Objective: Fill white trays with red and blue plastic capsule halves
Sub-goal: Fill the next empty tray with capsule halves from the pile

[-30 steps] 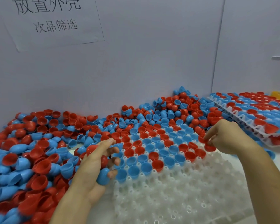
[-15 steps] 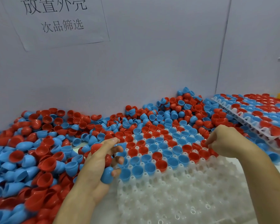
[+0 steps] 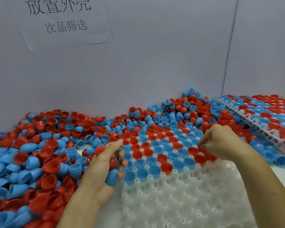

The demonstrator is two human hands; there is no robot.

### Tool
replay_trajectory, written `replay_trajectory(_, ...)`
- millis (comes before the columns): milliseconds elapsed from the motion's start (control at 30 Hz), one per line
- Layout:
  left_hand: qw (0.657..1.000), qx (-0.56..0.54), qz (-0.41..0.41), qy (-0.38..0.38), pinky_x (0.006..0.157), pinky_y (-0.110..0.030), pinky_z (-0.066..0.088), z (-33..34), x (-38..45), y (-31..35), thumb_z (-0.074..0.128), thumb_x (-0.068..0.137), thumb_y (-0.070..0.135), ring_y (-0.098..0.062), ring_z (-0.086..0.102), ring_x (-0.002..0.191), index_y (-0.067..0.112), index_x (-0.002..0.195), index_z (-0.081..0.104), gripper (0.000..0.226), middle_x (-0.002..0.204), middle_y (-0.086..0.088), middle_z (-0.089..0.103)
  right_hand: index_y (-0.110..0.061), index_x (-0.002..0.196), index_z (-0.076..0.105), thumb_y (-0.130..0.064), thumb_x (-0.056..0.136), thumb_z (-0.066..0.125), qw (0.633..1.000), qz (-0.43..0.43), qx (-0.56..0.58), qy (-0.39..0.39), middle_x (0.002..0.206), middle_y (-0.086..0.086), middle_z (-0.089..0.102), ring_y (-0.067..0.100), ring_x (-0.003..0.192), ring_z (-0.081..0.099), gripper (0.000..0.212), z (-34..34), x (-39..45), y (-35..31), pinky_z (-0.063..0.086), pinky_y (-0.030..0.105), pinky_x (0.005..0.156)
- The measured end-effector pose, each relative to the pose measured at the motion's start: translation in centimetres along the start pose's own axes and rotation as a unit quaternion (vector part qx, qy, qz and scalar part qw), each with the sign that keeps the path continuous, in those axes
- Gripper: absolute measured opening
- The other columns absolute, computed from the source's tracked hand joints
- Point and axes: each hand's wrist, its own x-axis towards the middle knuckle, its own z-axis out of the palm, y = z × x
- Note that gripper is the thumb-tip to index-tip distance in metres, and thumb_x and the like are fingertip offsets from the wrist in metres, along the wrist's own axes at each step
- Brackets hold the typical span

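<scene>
Looking down at the bench, the white tray (image 3: 179, 199) fills the lower middle of the frame. Its far rows already hold red and blue capsule halves (image 3: 158, 152), open side up, while the near rows are bare sockets.

The left hand (image 3: 104, 163), lower left of centre, has its fingers curled round a little stash: a blue half (image 3: 111, 176) sits at the pinky end, a red half (image 3: 113, 162) is tucked in the palm, and another red one (image 3: 101, 149) sits up by the thumb. That hand is right at the tray's left edge.

The right hand (image 3: 220, 143), right of centre, is bunched up with fingertips pinched together, down at the tray's right side next to a red half. Honestly can't tell if it's actually got hold of anything, the fingers hide it.

A huge loose pile of halves (image 3: 44, 145) sprawls across the left and the back along the wall. A filled tray stack (image 3: 262, 116) sits at the right edge. A paper sign (image 3: 62, 20) with printed characters is stuck on the wall, upper left.
</scene>
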Motion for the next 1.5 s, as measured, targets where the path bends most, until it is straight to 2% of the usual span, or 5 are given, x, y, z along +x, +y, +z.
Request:
replay_trajectory(333,0.99,-0.132,-0.049,0.008,0.039,-0.022,0.041,-0.4,-0.3,0.6,0.066,0.074,0.042,-0.015,0.05,0.057,0.012,0.074,0.059,0.031,0.07,-0.005,0.05,-0.021,0.109,0.076,-0.018,0.093,0.067,0.983,-0.136,0.094,0.084,0.098,-0.009,0.073,0.001,0.076,0.061,0.018,1.2,-1.0,-4.0,0.049,0.011,0.061)
replay_trajectory(500,0.98,-0.193,-0.016,-0.039,0.064,-0.037,0.059,-0.1,-0.2,0.6,0.051,0.094,0.033,-0.026,0.069,0.073,0.001,0.087,0.068,0.036,0.085,-0.017,0.067,-0.052,0.11,0.062,-0.063,0.076,0.064,0.912,-0.329,0.235,-0.067,0.09,-0.019,0.063,-0.001,0.085,0.062,0.036,4.3,-6.4,-12.7,0.055,0.02,0.075)
replay_trajectory(633,0.988,-0.152,0.005,-0.037,0.099,-0.043,0.054,-0.4,0.1,0.2,0.049,0.101,0.043,-0.034,0.065,0.12,-0.001,0.124,0.067,0.054,0.129,-0.027,0.064,-0.049,0.123,0.056,-0.042,0.084,0.074,0.919,-0.349,0.179,-0.027,0.098,-0.028,0.05,-0.012,0.088,0.049,0.044,7.0,-7.1,-14.4,0.042,0.009,0.073)
replay_trajectory(967,0.978,-0.176,0.043,0.108,0.067,-0.037,0.062,-0.5,0.6,0.0,0.06,0.097,0.04,-0.028,0.076,0.087,0.01,0.072,0.059,0.039,0.092,-0.016,0.073,-0.029,0.096,0.071,-0.021,0.093,0.068,0.898,-0.22,0.374,-0.074,0.077,-0.003,0.073,0.011,0.067,0.07,0.009,5.9,-5.8,-13.3,0.056,0.019,0.058)
replay_trajectory(1500,0.995,0.066,0.056,0.044,0.044,-0.025,0.043,-0.4,0.8,-0.6,0.069,0.092,0.029,-0.012,0.039,0.044,0.013,0.085,0.073,0.017,0.053,-0.003,0.048,-0.039,0.093,0.064,-0.011,0.092,0.067,0.897,-0.22,0.382,-0.045,0.071,-0.004,0.075,0.008,0.063,0.072,0.029,6.0,-6.2,-13.5,0.058,0.02,0.058)
